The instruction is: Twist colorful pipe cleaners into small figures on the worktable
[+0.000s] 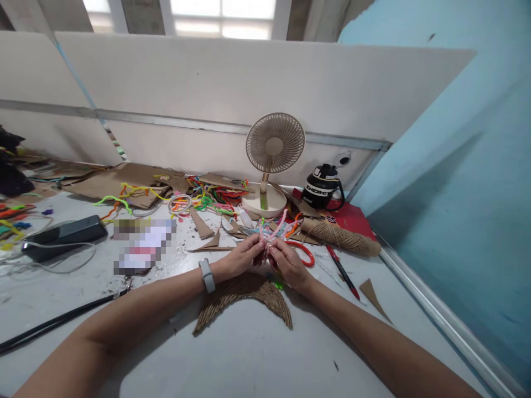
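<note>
My left hand (248, 255) and my right hand (287, 262) meet near the middle of the table. Between their closed fingertips is a pink pipe cleaner (282, 224), its upper end sticking out above; the rest is hidden by the fingers. Just below lies a brown crescent (243, 287) covered in rows of twine, partly under my hands. Bright green bits (278, 285) show beside its right part. A red ring-shaped handle (307, 253) lies close to my right hand.
A fan (274, 148) stands at the back beside a black bottle (321, 188). On the right are a twine roll (342, 236) and a red-and-black pen (343, 273). Tangled pipe cleaners (211, 197), a cardboard sheet (120, 182) and a black power bank-like box (66, 237) lie to the left.
</note>
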The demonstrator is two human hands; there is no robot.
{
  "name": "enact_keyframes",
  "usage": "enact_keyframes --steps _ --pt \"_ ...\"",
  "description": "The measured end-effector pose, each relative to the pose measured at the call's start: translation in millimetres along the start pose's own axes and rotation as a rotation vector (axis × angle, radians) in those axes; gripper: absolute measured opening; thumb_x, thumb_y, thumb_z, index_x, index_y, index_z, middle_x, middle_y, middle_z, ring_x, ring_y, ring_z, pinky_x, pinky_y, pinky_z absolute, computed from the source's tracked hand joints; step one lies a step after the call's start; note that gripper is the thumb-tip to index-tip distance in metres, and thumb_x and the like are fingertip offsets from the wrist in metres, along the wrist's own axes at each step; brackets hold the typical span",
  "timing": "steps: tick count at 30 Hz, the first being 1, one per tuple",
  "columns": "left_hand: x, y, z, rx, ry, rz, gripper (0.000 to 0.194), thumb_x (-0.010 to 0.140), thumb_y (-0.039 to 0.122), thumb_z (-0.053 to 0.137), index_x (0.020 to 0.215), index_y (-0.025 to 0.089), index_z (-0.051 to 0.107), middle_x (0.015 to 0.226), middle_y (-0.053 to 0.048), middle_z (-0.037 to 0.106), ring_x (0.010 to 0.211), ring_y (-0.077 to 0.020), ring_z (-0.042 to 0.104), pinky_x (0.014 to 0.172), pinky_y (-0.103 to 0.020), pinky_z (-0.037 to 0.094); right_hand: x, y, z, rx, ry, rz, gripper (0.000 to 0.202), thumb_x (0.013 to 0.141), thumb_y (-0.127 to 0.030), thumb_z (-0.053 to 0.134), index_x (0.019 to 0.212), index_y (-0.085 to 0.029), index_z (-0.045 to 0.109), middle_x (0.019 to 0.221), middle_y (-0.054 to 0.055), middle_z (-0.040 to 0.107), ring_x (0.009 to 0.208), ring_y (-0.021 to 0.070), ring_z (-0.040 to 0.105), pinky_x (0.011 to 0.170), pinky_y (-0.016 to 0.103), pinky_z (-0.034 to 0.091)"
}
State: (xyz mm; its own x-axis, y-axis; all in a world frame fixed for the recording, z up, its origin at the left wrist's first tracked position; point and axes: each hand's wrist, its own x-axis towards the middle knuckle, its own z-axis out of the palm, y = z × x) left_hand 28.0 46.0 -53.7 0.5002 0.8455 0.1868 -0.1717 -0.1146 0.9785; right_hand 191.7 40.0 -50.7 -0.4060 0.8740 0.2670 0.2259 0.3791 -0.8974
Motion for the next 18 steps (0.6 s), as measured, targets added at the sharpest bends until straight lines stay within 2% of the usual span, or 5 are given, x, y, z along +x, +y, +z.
enact_keyframes --steps 4,8,13,16,18 --pt "-0.3 4.0 -2.4 -0.015 -0.056 -0.042 0.046 0.078 0.062 0.053 0.075 0.017 0.043 0.059 0.005 0.044 0.052 -0.0074 0.038 0.051 -0.022 0.031 -2.1 -1.6 -0.3 -0.112 0.000 -0.063 0.022 0.089 -0.037 0.043 0.075 -0.022 0.050 0.063 -0.002 0.049 0.058 0.0141 0.043 0.057 0.028 0.035" --pt "-1.2 12.1 -6.1 -0.015 -0.095 -0.003 0.044 0.080 0.059 0.053 0.078 0.015 0.047 0.062 0.003 0.047 0.055 -0.0083 0.043 0.054 -0.023 0.034 -1.1 -3.7 -1.5 -0.005 -0.005 -0.005 0.027 0.089 -0.043 0.042 0.074 -0.022 0.050 0.063 -0.001 0.050 0.057 0.0145 0.044 0.055 0.028 0.035" --pt "-2.2 12.1 -7.5 0.040 -0.150 -0.022 0.046 0.079 0.060 0.052 0.079 0.014 0.050 0.062 0.002 0.049 0.056 -0.0090 0.046 0.056 -0.023 0.038 4.0 -7.8 -1.7 0.159 0.160 0.118 0.046 0.084 -0.061 0.039 0.061 -0.022 0.047 0.053 -0.002 0.043 0.049 0.0137 0.037 0.047 0.028 0.031" --pt "-1.8 7.4 -7.7 0.060 -0.119 -0.022 0.047 0.079 0.061 0.053 0.077 0.014 0.051 0.065 0.001 0.052 0.058 -0.0093 0.049 0.058 -0.023 0.041 6.2 -5.0 0.7 0.244 0.207 0.172 0.043 0.077 -0.064 0.052 0.063 -0.022 0.047 0.052 -0.003 0.041 0.046 0.0123 0.034 0.044 0.027 0.029" --pt "-0.8 4.7 -7.8 0.076 -0.070 -0.012 0.047 0.079 0.061 0.051 0.075 0.014 0.052 0.063 0.000 0.053 0.057 -0.0096 0.050 0.057 -0.023 0.042 6.9 -0.6 2.8 0.279 0.209 0.179 0.043 0.076 -0.064 0.053 0.065 -0.022 0.047 0.052 -0.003 0.042 0.045 0.0117 0.033 0.042 0.026 0.028"
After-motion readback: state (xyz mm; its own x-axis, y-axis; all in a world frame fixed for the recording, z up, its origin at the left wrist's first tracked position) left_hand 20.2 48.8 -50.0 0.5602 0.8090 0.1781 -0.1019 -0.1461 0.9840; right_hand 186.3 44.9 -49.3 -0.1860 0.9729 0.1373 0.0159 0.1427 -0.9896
